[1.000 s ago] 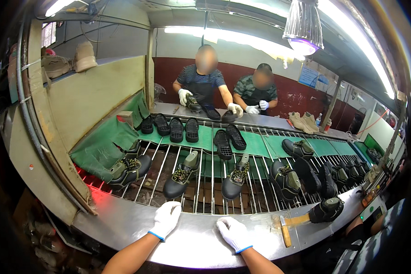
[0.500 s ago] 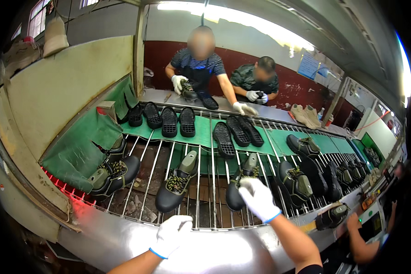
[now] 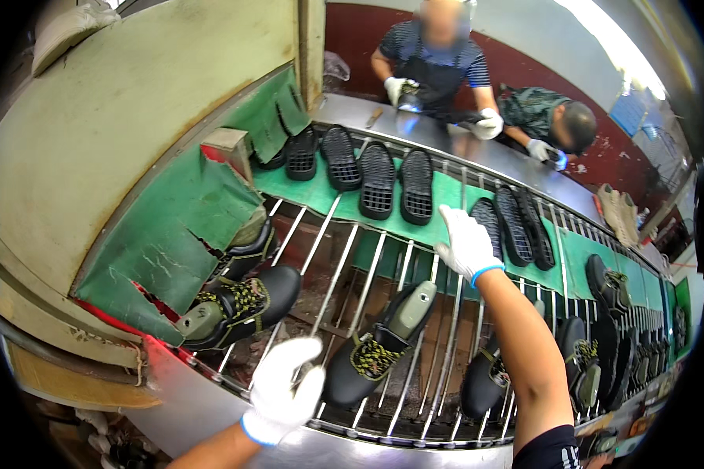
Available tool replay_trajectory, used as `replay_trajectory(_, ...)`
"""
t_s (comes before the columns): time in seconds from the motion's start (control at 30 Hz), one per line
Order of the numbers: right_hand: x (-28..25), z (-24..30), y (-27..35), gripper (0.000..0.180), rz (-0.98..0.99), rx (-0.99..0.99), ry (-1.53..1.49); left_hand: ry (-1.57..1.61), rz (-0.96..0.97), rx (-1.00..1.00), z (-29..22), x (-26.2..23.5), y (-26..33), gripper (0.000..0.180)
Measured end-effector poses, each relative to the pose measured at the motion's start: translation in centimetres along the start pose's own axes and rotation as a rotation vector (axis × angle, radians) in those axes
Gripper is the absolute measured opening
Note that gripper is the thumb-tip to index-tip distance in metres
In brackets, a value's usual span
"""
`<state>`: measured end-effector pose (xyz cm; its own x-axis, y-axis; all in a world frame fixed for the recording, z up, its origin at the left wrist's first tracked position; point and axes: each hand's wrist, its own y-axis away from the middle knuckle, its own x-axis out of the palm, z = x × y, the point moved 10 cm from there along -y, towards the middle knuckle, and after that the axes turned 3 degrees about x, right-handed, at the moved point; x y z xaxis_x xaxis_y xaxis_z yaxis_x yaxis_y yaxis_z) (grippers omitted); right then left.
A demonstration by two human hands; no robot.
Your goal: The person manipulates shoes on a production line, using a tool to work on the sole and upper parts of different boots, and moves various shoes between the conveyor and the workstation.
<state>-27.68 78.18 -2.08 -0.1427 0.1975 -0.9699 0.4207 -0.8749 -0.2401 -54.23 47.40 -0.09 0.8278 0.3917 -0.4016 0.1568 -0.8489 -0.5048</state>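
Observation:
My left hand (image 3: 283,387), in a white glove, is open at the near edge of the metal bar rack, thumb and fingers apart. Just right of it a black shoe (image 3: 343,381) with yellow-and-black laces lies on the bars, a green last in its opening. My right hand (image 3: 468,242), also gloved, reaches over the rack and is open and holds nothing. Around it, on a green strip, lie black shoe soles, one sole (image 3: 416,187) to its left and another sole (image 3: 489,220) partly behind it. My right forearm partly covers a second black shoe (image 3: 483,383).
A green flap (image 3: 164,234) hangs at the left, with a laced shoe (image 3: 258,301) half under it. More shoes (image 3: 579,359) line the rack at right. Across the metal table (image 3: 352,109) two people work, one gloved hand (image 3: 489,123) near a dark sole.
My right hand has left the second shoe and moved forward to the soles. My left hand has opened and come nearer the first shoe. The view has shifted left and closer.

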Motion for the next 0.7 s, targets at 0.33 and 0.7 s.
replay_trajectory(0.33,4.7,2.1,-3.2,0.044,0.043,-0.047,-0.063,-0.595,0.295,0.241,12.5,13.0,-21.5,0.057)
replay_trajectory(0.7,-8.5,1.5,11.3,0.061,0.255,-0.056,-0.351,-0.792,0.303,0.075,20.3,19.8,-29.1,0.081)
